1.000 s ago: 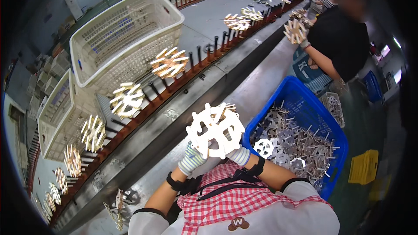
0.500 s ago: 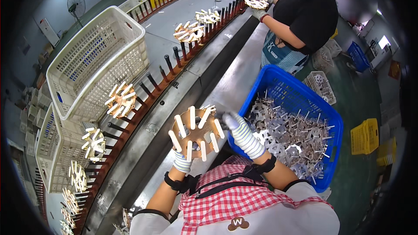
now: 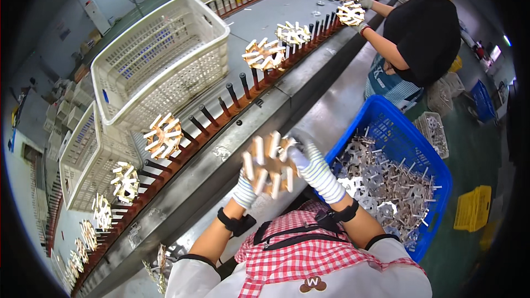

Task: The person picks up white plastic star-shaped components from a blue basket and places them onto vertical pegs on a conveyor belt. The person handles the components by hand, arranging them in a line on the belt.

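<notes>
In front of my body I hold a copper-coloured metal disc with holes and several white pegs standing around its face. My left hand, in a striped knit glove, grips its lower left edge, with most fingers hidden behind it. At the upper right rim is my right hand, gloved alike, its thumb and fingers closed about the edge; the fingertips are blurred. Right of that hand stands a blue basket, holding a heap of silvery slotted discs with pegs.
A curved line with upright dark posts runs along the metal bench; similar pegged discs sit on some posts. White crates stand beyond it. A co-worker handles a disc farther up the line. A yellow crate lies at right.
The view has swung left, so the surroundings appear shifted right. The disc has tilted slightly in my hands, and my right fingers have come onto its rim.
</notes>
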`<state>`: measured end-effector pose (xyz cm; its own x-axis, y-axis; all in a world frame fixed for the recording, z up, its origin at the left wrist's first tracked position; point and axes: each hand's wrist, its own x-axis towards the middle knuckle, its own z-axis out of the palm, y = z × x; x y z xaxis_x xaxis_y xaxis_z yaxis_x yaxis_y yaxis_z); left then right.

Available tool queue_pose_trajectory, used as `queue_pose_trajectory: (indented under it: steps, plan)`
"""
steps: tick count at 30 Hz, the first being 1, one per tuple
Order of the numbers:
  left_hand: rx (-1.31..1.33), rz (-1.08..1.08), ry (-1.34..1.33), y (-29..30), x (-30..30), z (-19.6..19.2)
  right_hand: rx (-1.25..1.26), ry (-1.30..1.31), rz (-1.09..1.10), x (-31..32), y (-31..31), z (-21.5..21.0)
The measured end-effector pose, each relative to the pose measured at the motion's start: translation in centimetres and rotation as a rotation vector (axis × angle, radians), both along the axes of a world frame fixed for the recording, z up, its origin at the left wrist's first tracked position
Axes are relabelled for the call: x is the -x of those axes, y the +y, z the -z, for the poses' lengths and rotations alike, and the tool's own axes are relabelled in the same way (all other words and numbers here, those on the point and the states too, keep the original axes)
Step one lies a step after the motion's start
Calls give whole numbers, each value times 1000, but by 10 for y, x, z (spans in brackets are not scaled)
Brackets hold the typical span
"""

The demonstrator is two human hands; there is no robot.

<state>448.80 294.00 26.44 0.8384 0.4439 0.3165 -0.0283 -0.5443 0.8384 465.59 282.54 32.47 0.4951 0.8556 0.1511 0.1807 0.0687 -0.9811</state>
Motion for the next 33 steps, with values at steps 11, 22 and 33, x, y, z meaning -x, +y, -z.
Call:
queue_pose_trajectory:
  steps: [11, 22, 33]
  plan:
    - [-444, -1203, 140, 292, -32, 118, 139, 121, 148, -99, -76, 39]
    - [-637, -745, 1506, 282, 39, 159, 704, -35, 482, -205, -276, 124]
    - [549, -454, 380, -1, -171, 50, 1623, -486, 693, -313, -466, 139]
